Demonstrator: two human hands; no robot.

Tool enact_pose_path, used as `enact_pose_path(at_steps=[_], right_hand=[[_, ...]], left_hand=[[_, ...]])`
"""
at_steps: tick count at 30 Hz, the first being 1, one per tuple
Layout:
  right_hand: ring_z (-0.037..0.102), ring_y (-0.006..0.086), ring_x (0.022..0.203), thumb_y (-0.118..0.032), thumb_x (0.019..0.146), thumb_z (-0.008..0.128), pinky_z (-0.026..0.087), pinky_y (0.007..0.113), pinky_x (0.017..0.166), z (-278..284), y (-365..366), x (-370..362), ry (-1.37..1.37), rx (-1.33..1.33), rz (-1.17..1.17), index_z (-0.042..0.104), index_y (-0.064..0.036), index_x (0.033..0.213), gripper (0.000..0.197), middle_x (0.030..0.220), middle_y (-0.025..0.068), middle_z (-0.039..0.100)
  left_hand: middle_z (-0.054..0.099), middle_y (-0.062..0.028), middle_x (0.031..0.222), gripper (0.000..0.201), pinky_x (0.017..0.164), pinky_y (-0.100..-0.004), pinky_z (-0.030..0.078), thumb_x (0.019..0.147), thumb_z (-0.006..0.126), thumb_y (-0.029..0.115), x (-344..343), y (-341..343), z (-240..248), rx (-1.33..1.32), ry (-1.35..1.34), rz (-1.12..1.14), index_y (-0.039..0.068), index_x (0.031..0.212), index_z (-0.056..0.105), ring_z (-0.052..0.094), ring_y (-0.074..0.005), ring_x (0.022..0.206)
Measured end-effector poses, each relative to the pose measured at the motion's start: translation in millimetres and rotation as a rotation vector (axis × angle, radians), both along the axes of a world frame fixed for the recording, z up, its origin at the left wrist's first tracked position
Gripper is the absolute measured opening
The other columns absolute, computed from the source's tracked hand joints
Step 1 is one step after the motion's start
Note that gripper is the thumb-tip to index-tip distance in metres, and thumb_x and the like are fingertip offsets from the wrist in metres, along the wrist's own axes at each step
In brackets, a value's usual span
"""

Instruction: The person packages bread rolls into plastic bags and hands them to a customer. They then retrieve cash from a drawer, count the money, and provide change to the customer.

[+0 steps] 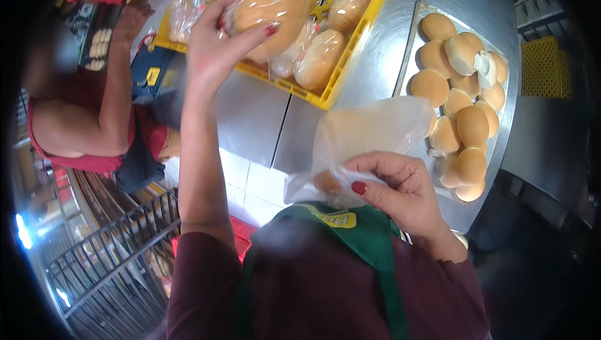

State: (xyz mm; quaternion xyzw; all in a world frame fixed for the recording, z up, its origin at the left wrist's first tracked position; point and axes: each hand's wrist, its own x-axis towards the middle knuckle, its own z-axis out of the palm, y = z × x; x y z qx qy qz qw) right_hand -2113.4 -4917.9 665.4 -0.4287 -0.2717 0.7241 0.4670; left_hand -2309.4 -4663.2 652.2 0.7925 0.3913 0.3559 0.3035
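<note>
Bright lamps (pixel 24 230) glow at the far left edge of the room, above a dark metal rack (pixel 113 265) with slanting bars. Just right of these, a co-worker in a red sleeveless top (pixel 78 152) has one bare arm raised, the co-worker's hand (pixel 136 15) near the upper edge.

Next comes the person's left grip (pixel 210 52), closed around a round loaf (pixel 275 11) in clear film, the thumb pressed along its lower side and the fingers behind its left edge. That loaf is over a yellow crate (pixel 310 96), which sits on the steel counter (pixel 247 111) and contains more loaves in clear bags (pixel 319 61). Pale floor tiles (pixel 253 193) show below the counter's near edge.

Toward the middle, in front of a green apron (pixel 369 230), a translucent plastic bag (pixel 375 124) spreads out from the person's right grip (pixel 400 183), which pinches the film between thumb and fingers. Something tan shows through the plastic, too veiled to identify.

Right of the bag, a metal tray (pixel 415 33) carries a heap of bare golden rolls (pixel 472 126), some stacked on others, with a white scrap (pixel 485 69) among the upper ones. Beyond it, at far right, stands a second yellow crate (pixel 544 68).
</note>
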Motion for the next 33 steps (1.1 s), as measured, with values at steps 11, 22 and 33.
enact_pose_path(at_steps=[11,22,33], right_hand=[[0.056,0.0078,0.092,0.003,0.084,0.058,0.046,0.022,0.082,31,-22,-93,0.119,0.132,0.287,0.053,0.0047,0.13,0.046,0.117,0.0052,0.06],[0.051,0.004,0.1,0.006,0.092,0.052,0.044,0.02,0.084,37,-218,-315,-0.089,0.433,1.122,0.034,0.0007,0.144,0.056,0.123,0.0033,0.053],[0.051,0.0032,0.075,0.004,0.083,0.053,0.04,0.016,0.064,68,-411,-502,0.182,0.349,1.63,0.041,0.0048,0.137,0.056,0.107,0.0057,0.057]], left_hand=[[0.062,-0.0131,0.112,0.062,0.095,-0.0301,0.046,0.065,0.074,0.004,-167,-279,-32,-1.018,-0.869,0.007,-0.007,0.122,0.051,0.061,-0.0199,0.104],[0.059,-0.0083,0.112,0.038,0.08,-0.0311,0.051,0.074,0.068,-0.002,-242,-538,-34,-0.3,-1.167,0.817,0.0,0.109,0.054,0.061,-0.0168,0.093],[0.059,-0.018,0.109,0.02,0.08,-0.041,0.049,0.081,0.063,0.021,-346,-780,-26,-0.303,-0.224,1.294,0.004,0.092,0.063,0.059,-0.0361,0.097]])
